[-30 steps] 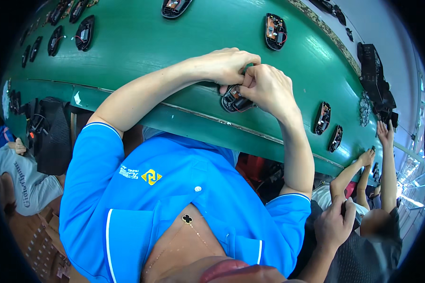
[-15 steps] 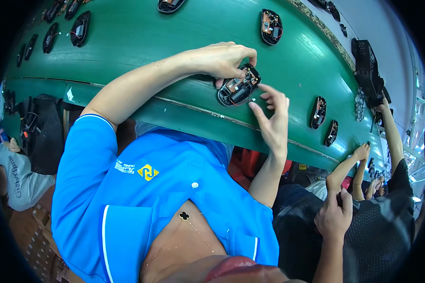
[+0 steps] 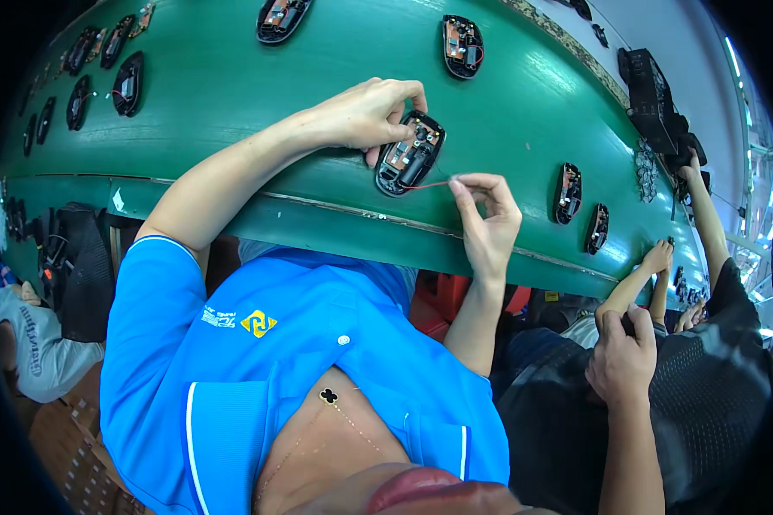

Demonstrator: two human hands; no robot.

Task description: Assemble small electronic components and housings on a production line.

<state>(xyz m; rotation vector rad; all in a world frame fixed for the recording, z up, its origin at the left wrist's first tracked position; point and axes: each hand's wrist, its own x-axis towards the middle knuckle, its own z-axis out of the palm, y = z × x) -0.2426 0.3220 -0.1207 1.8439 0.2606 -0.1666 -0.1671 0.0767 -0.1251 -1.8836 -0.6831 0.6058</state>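
Observation:
An opened computer mouse (image 3: 414, 154) rests tilted on the green table, its black shell showing a brown circuit board and a dark cylinder inside. My left hand (image 3: 374, 116) grips its upper left side, the thumb over the board and the fingers curled round the shell. A thin red wire (image 3: 428, 185) runs from the mouse's lower end to my right hand (image 3: 488, 215). My right thumb and index finger pinch the wire's end, which they hide, and the wire is drawn out sideways.
Several more opened mice lie on the green table (image 3: 232, 112), such as one mouse (image 3: 463, 46) farther off and another mouse (image 3: 568, 194) to the right. A black bin (image 3: 653, 99) stands at the far right. Co-workers' arms (image 3: 631, 279) reach in from the right.
My right hand has closed from spread fingers into a pinch on the red wire and pulled it out to the right. My left hand still holds the mouse.

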